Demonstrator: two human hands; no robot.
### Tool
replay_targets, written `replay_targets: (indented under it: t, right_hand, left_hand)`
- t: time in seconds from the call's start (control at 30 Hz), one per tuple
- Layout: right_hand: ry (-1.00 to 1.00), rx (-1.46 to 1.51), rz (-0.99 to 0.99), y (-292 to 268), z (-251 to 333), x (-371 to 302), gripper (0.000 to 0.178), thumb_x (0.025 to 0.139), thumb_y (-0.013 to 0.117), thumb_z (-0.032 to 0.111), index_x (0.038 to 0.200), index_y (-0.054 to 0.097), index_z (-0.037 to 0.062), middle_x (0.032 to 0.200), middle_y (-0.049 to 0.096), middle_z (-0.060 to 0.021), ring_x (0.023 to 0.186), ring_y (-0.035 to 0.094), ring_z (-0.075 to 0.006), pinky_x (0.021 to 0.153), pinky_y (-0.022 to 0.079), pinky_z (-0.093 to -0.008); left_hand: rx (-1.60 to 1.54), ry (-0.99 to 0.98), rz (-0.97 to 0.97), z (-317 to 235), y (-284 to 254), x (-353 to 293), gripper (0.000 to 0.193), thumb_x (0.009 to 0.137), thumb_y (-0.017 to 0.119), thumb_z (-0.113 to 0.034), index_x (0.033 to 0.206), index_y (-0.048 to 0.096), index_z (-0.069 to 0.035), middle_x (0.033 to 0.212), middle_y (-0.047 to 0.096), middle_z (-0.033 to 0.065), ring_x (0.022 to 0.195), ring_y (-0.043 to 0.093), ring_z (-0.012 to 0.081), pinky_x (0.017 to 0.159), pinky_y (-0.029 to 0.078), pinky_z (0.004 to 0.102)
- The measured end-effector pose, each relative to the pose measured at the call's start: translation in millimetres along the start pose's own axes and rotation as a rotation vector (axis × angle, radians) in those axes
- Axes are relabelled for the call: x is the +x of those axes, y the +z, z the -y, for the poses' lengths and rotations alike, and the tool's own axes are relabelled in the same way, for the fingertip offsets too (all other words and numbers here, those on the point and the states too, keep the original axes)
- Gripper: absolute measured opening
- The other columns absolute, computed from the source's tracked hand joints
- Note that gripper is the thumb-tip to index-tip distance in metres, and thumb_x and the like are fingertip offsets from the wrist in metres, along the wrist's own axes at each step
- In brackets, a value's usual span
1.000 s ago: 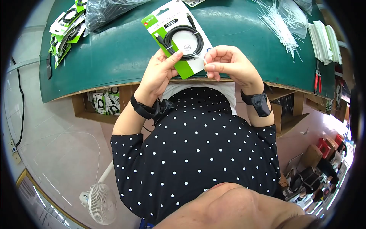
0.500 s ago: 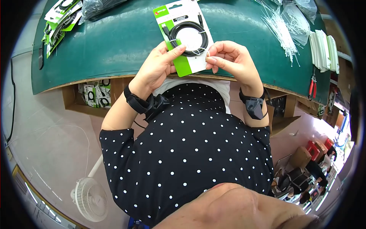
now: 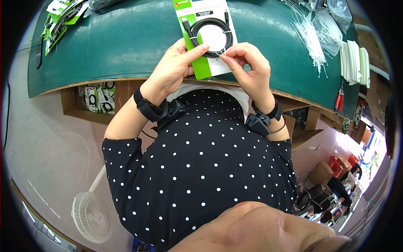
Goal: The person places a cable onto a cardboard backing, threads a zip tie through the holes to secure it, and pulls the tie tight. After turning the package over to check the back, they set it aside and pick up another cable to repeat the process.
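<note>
A coiled black cable (image 3: 194,32) lies on a green and white backing card (image 3: 203,69), bound to it with white ties at several spots. My left hand (image 3: 178,63) grips the card by its left edge, thumb over the front beside the coil. At the lower right of the coil, my right hand (image 3: 247,63) pinches a thin white cable tie (image 3: 221,51) between thumb and fingertips. Its other fingers curl in. The card tilts slightly above the table's near edge.
On the green table (image 3: 121,46), carded cables (image 3: 63,21) pile up far left. Loose white cable ties (image 3: 310,40) spread at right, near stacked cards (image 3: 351,63) and red-handled pliers (image 3: 339,101). An open carton (image 3: 77,103) of carded cables sits below the edge; a fan (image 3: 91,216) stands lower left.
My right hand has moved left onto the lower part of the coil and now pinches the tie there. The left hand keeps its hold; the card sits slightly higher in view.
</note>
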State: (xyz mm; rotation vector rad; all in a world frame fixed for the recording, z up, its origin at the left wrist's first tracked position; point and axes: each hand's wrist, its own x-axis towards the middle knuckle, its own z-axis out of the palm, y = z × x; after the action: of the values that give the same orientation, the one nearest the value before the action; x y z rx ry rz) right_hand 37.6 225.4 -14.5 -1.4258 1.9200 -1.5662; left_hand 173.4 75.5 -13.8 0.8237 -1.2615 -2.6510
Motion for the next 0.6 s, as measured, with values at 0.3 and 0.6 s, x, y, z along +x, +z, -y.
replay_targets:
  t: [0.3, 0.6]
  right_hand:
    - [-0.117, -0.054, -0.069, 7.6, -1.8, 3.2, 0.011, 0.078, 0.074, -0.004, 0.086, 0.067, 0.0004, 0.085, 0.067, -0.0065, 0.066, 0.055, -0.0061, 0.052, 0.041, -0.0175]
    - [-0.15, -0.06, -0.088, 7.2, -3.9, 0.8, 0.012, 0.078, 0.074, -0.004, 0.087, 0.068, -0.0003, 0.085, 0.068, -0.0073, 0.066, 0.057, -0.007, 0.052, 0.041, -0.0177]
  left_hand:
    - [0.033, -0.017, -0.04, -1.9, -0.5, 2.7, 0.035, 0.093, 0.066, -0.023, 0.118, 0.052, -0.002, 0.112, 0.064, 0.0083, 0.1, 0.065, 0.0165, 0.083, 0.057, 0.0326]
    - [0.054, -0.053, -0.072, -5.4, 2.4, 1.1, 0.035, 0.092, 0.066, -0.027, 0.116, 0.054, -0.004, 0.109, 0.065, 0.0072, 0.097, 0.066, 0.0154, 0.083, 0.056, 0.0325]
